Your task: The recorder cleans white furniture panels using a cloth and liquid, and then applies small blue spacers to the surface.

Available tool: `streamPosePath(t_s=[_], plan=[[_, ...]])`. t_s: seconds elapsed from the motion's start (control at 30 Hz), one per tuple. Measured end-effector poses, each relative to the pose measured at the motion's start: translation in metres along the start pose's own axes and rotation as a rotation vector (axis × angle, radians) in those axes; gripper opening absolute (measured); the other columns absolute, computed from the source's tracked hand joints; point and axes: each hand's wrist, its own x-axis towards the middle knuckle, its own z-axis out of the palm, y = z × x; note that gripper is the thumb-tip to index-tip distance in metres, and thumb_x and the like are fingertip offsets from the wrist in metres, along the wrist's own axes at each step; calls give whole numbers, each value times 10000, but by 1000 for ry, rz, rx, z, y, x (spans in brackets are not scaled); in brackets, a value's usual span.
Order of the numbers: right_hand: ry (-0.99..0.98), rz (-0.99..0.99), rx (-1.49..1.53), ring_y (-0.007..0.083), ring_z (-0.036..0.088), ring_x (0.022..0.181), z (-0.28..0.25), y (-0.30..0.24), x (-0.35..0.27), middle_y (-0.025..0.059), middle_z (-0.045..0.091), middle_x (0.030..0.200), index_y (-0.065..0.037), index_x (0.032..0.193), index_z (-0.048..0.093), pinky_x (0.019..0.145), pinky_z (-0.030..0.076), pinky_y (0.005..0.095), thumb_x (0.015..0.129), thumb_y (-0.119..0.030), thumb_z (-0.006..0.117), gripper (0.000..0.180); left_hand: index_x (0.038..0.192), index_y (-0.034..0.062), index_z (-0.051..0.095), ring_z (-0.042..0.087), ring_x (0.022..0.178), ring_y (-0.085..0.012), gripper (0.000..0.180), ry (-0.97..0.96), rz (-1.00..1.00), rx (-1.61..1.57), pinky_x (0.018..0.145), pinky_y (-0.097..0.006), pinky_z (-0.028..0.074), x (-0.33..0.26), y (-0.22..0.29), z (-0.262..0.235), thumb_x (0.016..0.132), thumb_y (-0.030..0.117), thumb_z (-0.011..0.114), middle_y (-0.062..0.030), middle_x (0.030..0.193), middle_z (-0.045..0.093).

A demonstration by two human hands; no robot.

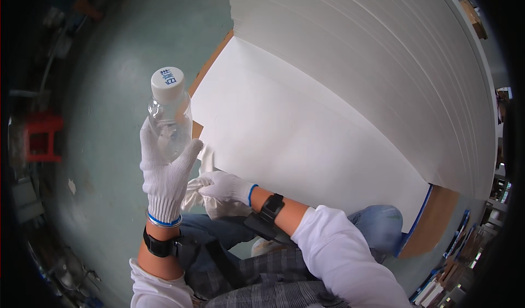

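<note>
Left hand (164, 179) points up, fingers curled round a bottle (169, 125), cap (167, 84) above them; right hand (228, 188), lower, grips pale cloth (192, 194) in bent fingers.

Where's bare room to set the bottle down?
Bare: middle of the flat white board, between the right hand and the upright panels; also green floor between the red stool and the left hand. Crowded: the board's near edge, with the right hand, its cloth and the jeans-clad legs.
</note>
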Motion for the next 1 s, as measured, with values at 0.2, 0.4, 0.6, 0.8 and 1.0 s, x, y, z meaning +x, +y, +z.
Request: streamPosePath(t_s=[0.2, 0.4, 0.6, 0.8, 1.0], plan=[[460, 68, 510, 172, 584, 1034, -102, 59, -82, 122, 611, 1151, -13, 1276, 510, 926, 453, 320, 862, -211, 594, 466, 1329, 86, 398, 531, 1136, -256, 725, -12, -31, -89, 975, -382, 447, 0, 1, 4, 694, 97, 749, -132, 1218, 524], [1328, 793, -811, 309, 490, 1129, -154, 101, -68, 152, 486, 1225, -54, 1198, 535, 928, 434, 417, 802, -285, 636, 469, 1323, 88, 407, 527, 1142, -275, 695, -27, -37, -67, 991, -390, 427, 1, -1, 8, 705, 110, 723, -135, 1219, 525], [1293, 253, -1094, 293, 485, 1114, -158, 39, 32, 123, 529, 1151, -42, 1103, 566, 941, 407, 413, 860, -236, 544, 312, 1347, 59, 357, 529, 1136, -280, 774, -53, -63, 7, 972, -410, 451, 7, 2, 9, 691, 131, 761, -157, 1223, 513], [539, -294, -815, 244, 561, 1006, -48, 7, 50, 79, 602, 1030, -94, 1055, 616, 885, 444, 338, 907, -183, 484, 218, 1354, 56, 355, 541, 1118, -258, 765, -45, -50, -63, 954, -380, 463, 9, 0, 18, 701, 85, 751, -148, 1216, 523], [337, 139, 222, 101, 565, 994, -77, 24, -25, 64, 631, 1108, -11, 1184, 590, 881, 453, 241, 847, -37, 522, 345, 1333, 66, 391, 532, 1123, -248, 715, -11, -88, -110, 972, -375, 440, 6, 2, 16, 703, 79, 729, -127, 1213, 520]])
